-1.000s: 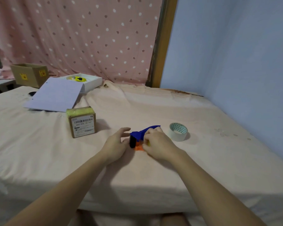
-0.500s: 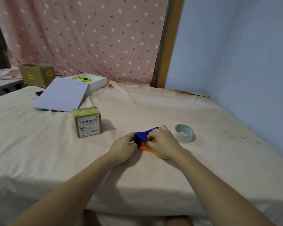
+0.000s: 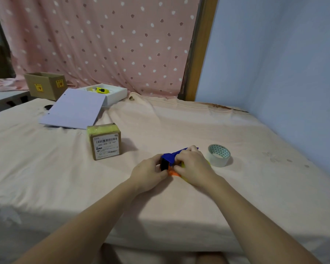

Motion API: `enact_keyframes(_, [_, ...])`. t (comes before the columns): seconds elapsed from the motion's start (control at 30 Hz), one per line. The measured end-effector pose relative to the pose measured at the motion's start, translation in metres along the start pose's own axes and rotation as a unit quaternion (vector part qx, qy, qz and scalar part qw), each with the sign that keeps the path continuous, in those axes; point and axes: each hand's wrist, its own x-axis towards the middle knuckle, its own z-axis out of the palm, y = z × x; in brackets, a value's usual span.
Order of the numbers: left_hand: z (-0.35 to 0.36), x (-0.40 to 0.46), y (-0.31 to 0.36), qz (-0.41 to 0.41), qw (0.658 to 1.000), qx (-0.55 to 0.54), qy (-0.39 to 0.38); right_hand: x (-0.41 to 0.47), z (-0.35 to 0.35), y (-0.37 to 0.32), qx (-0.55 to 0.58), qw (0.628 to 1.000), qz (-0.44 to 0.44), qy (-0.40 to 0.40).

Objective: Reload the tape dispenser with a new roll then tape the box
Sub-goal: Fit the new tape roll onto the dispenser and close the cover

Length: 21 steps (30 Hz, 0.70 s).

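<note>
Both hands (image 3: 193, 166) around tape dispenser (image 3: 169, 158)

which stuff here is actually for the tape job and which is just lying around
For the job:
- blue tape dispenser, both hands on it: left hand, right hand
- clear tape roll beside it
- small labelled box

Lying about:
- white sheet
- white tray with a yellow item
- open cardboard box

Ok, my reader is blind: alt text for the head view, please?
Both hands, left hand and right hand, grip a blue tape dispenser on a cloth-covered table. A tape roll lies right of it, a labelled box left.
</note>
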Motion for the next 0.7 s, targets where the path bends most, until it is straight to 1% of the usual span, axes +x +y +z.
enact_keyframes(0.1, [0.002, 0.0, 0.001, -0.001, 1.0, 0.006, 0.015, -0.001, -0.001, 0.001, 0.01, 1.0, -0.011, 0.009])
enact_keyframes(0.37, [0.01, 0.004, -0.001, -0.01, 0.998, 0.027, 0.059, -0.002, -0.001, -0.001, 0.007, 1.0, -0.005, 0.018])
enact_keyframes(0.43, [0.011, 0.004, -0.002, -0.009, 0.997, 0.037, 0.061, -0.003, -0.002, -0.001, 0.001, 1.0, -0.008, 0.016])
enact_keyframes(0.53, [0.013, 0.005, -0.003, 0.007, 0.995, 0.08, 0.061, -0.003, -0.002, -0.001, 0.006, 1.0, -0.012, 0.019])
enact_keyframes(0.63, [0.013, 0.006, -0.004, 0.035, 0.99, 0.124, 0.049, -0.003, -0.003, 0.0, 0.018, 1.0, -0.014, 0.013])
enact_keyframes(0.7, [0.01, 0.009, -0.006, 0.048, 0.989, 0.132, 0.032, -0.002, -0.006, 0.002, 0.035, 0.999, -0.01, -0.004])
